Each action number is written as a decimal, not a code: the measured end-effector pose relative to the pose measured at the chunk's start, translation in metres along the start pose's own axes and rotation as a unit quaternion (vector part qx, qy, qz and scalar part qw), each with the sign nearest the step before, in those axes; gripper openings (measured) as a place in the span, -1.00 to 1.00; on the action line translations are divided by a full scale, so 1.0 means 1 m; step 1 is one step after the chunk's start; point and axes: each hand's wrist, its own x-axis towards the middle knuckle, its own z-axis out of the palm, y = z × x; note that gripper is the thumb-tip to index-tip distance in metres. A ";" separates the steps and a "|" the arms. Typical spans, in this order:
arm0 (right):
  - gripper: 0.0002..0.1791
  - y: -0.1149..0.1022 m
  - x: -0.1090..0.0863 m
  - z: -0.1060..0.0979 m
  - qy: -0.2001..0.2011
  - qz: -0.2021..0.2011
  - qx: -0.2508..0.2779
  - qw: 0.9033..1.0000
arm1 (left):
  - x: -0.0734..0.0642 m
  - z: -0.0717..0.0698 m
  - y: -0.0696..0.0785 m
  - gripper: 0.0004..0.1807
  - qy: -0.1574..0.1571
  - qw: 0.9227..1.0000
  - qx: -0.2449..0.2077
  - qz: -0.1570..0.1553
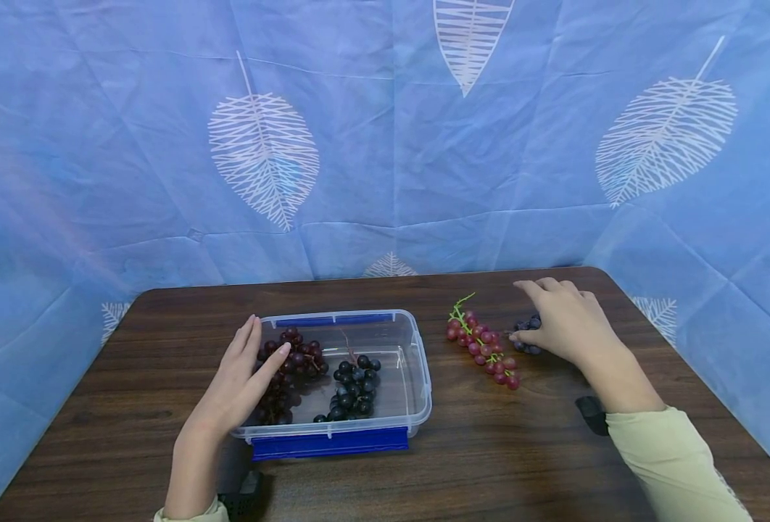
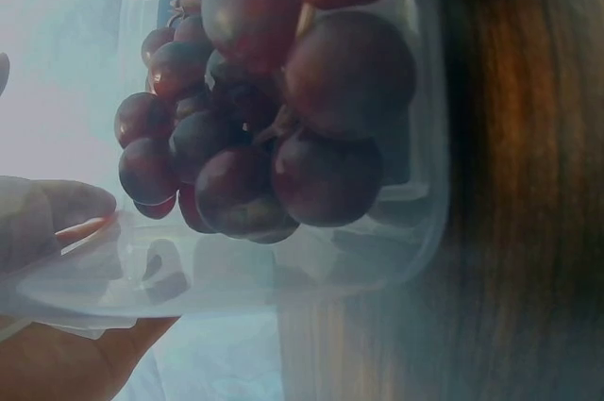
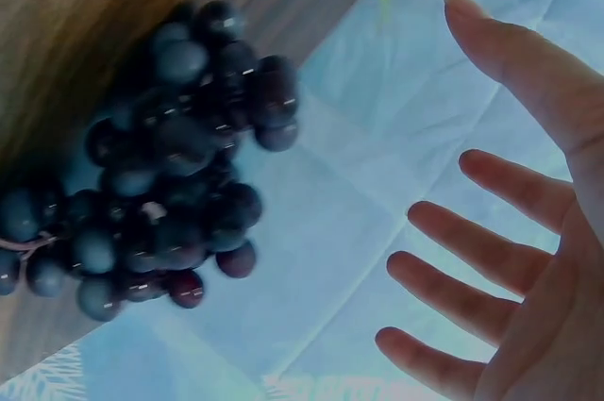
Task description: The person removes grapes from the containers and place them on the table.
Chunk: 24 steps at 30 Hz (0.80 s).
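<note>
My left hand (image 1: pixel 236 378) is at the left side of a clear plastic container (image 1: pixel 333 429). Its thumb reaches over the rim and its fingers lie along the outside, so the side wall is held between them. Inside the container, a bunch of dark red grapes (image 2: pixel 245 108) lies by that hand and a bunch of black grapes (image 1: pixel 357 388) sits near the middle. My right hand (image 1: pixel 570 315), fingers spread, hovers close beside another bunch of dark grapes (image 3: pixel 179 156), partly hidden in the head view. Left of it lies a bunch of pinkish-red grapes (image 1: pixel 481 346) with a green stem.
The container has blue clips (image 1: pixel 330 443) along its sides, the front one hanging down. Everything stands on a dark wooden table (image 1: pixel 489 464). A blue cloth (image 1: pixel 391 159) with white leaf patterns hangs behind and beside the table.
</note>
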 end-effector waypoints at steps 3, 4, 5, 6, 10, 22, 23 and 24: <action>-0.04 -0.008 0.001 -0.004 -0.002 -0.007 0.003 1.000 | 0.000 0.000 0.000 0.02 0.000 1.000 -0.001 0.002; -0.04 -0.011 0.001 -0.005 -0.003 -0.010 0.003 1.000 | 0.000 0.000 0.000 0.02 0.000 1.000 -0.001 0.003; -0.04 -0.014 0.001 -0.007 -0.003 -0.012 0.004 1.000 | 0.000 0.000 0.000 0.02 0.000 1.000 -0.002 0.003; -0.05 -0.016 0.001 -0.008 -0.003 -0.015 0.005 1.000 | 0.000 0.000 0.000 0.02 0.000 1.000 -0.003 0.004; -0.08 -0.028 0.002 -0.014 0.004 -0.030 0.009 0.999 | -0.001 0.000 0.000 0.01 -0.001 1.000 -0.003 0.004; -0.15 -0.066 0.007 -0.033 0.022 -0.083 0.037 0.996 | 0.000 0.000 0.000 0.03 -0.007 1.000 -0.004 -0.002; -0.16 -0.069 0.007 -0.034 0.019 -0.085 0.041 0.995 | 0.001 0.000 0.000 0.03 -0.008 1.000 -0.004 -0.002; -0.15 -0.072 0.008 -0.034 0.016 -0.086 0.045 0.995 | 0.001 0.000 0.000 0.03 -0.008 1.000 -0.004 -0.002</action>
